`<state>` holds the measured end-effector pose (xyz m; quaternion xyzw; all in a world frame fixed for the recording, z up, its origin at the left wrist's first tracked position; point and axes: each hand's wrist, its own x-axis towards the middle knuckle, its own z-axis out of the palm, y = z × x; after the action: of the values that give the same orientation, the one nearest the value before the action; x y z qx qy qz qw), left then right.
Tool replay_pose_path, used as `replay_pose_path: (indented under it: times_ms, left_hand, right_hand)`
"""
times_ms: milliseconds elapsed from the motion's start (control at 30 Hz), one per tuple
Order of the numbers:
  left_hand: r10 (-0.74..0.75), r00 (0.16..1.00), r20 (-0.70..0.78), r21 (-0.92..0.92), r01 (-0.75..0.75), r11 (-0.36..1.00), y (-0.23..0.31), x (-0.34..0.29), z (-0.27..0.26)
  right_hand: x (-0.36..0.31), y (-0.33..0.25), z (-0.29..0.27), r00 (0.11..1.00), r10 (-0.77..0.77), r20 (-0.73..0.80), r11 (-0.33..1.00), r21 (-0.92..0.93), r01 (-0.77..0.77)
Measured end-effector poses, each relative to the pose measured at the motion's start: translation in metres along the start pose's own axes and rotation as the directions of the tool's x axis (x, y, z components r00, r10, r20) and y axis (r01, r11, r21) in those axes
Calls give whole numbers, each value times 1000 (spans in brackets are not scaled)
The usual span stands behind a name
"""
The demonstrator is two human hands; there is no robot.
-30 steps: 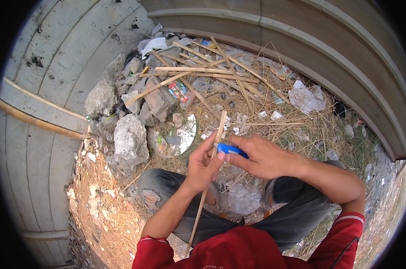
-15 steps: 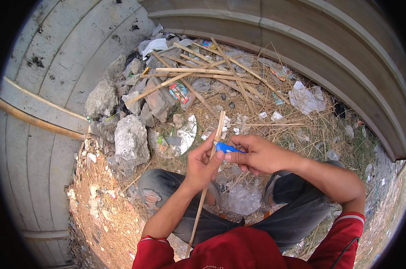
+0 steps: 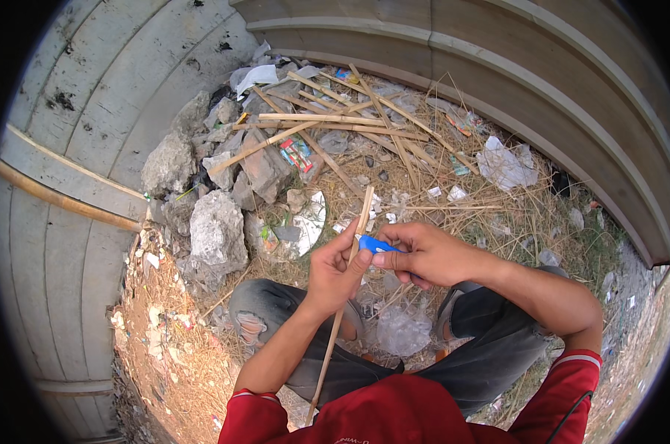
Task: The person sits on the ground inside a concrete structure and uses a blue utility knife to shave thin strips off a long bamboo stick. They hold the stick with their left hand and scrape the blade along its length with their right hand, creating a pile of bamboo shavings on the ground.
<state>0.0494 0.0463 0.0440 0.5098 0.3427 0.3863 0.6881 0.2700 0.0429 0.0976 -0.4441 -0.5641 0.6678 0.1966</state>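
Left hand [image 3: 331, 274] at frame centre, pinching a bamboo strip [image 3: 325, 370] between thumb and fingers; strip runs slantwise, top end poking out above the hand, lower part crossing the trousers [image 3: 490, 355] toward the red shirt [image 3: 394, 414] at the bottom edge; slant and low tail look chosen so the body helps steady it, my judgement; right hand [image 3: 433, 254], just right of centre, fingers closed around a blue tool [image 3: 377, 245], its left end up against the strip by the left thumb; thumb there probably braces strip and tool together; blade, if any, too small or hidden to tell; exact contact partly covered by fingers.

Around: loose pile of bamboo slats [image 3: 335, 118], crossing each other, upper middle, beyond the hands; rocks [image 3: 218, 231] left of centre, some slats resting over them; clear plastic [image 3: 404, 329] between the feet, below the hands; white plastic sheet [image 3: 507, 163] right of the pile; wrapper [image 3: 296, 154] amid pile and rocks; grey panel wall [image 3: 128, 66] upper left and ribbed wall [image 3: 498, 44] upper right box in the far side; bent knees flank the hands, likely limiting sideways swing; left fingers sit close to the tool, tight spot.
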Motion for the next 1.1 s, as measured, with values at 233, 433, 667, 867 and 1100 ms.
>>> replay_pose_path:
  times_ms: [233,433,667,867,1100]
  left_hand:
    - [-18,1000,13,-38,18,999,-6,-3,-5]
    - [62,998,-9,-64,-63,996,-19,-3,-9]
    - [114,991,-64,-5,-115,993,-30,-2,-7]
    - [84,988,-131,36,-80,996,-35,2,-6]
    - [54,989,-137,-56,-62,996,-16,7,-3]
  right_hand:
    - [0,2,2,987,125,101,936,318,-151]
    - [-1,3,9,989,85,119,875,466,-132]
    - [5,14,27,993,114,-43,881,467,-81]
    - [22,42,45,951,-99,-293,943,279,184]
    - [14,17,18,984,-121,-130,947,282,154]
